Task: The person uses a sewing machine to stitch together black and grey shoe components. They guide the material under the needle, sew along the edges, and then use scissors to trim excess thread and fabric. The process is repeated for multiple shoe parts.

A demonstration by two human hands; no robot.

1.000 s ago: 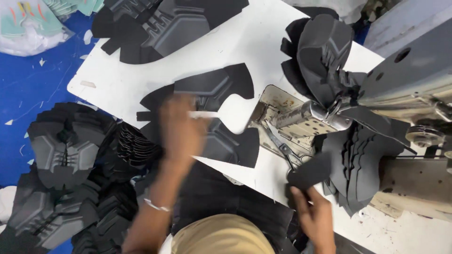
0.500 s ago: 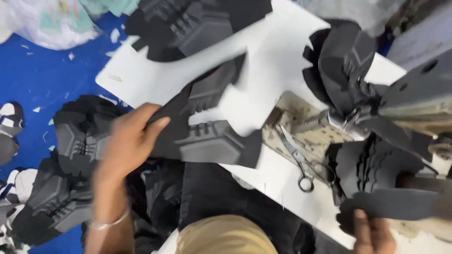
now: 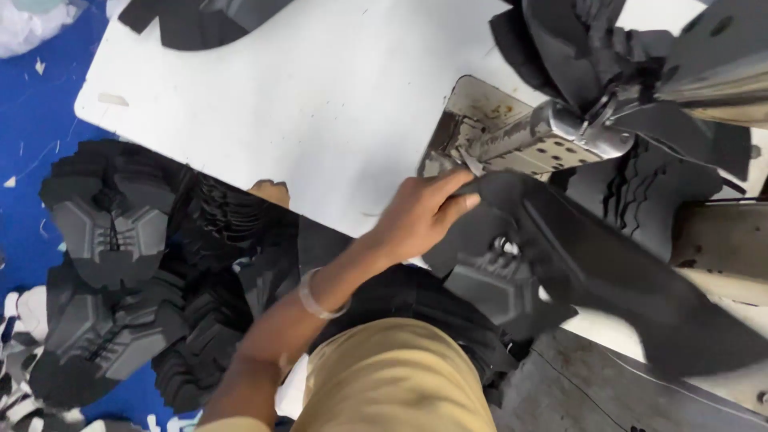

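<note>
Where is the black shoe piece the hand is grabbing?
In the head view, the black shoe piece lies right of centre, pinched by the left hand, just below the sewing machine's metal arm.

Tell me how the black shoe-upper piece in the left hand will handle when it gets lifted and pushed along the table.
The black shoe-upper piece is probably floppy: it bends and drapes past the left hand rather than staying flat. It looks thin, so likely light for its size. Being a flat sheet, it should slide on the white table rather than roll or tip.
</note>
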